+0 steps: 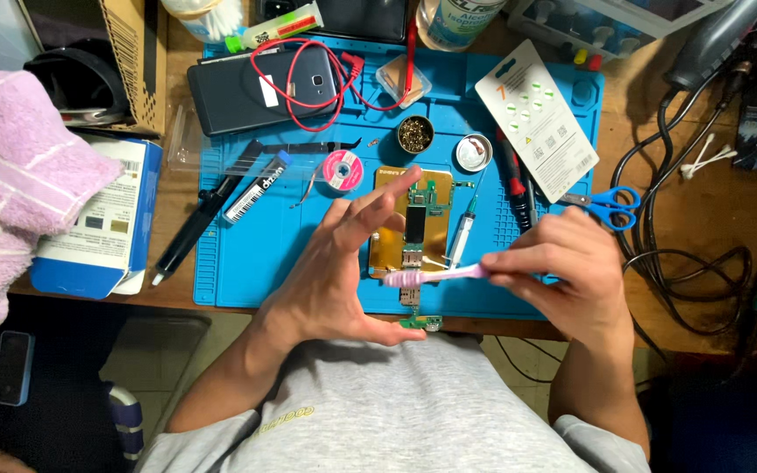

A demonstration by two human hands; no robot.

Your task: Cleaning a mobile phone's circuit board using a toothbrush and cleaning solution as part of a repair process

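Right hand [562,271] gripping pink toothbrush [431,276], left hand [343,271] spread, small green board [422,323] at thumb

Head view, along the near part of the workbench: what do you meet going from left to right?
Pink towel → blue-and-white box → black pen-like tool → left hand → pink toothbrush → right hand → blue scissors → black cables.

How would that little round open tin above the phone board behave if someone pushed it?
The tin looks shallow and flat-bottomed, so it would probably slide on the blue mat rather than tip. It seems thin metal, likely light. Lying open, it might spill whatever it holds; its contents are unclear.
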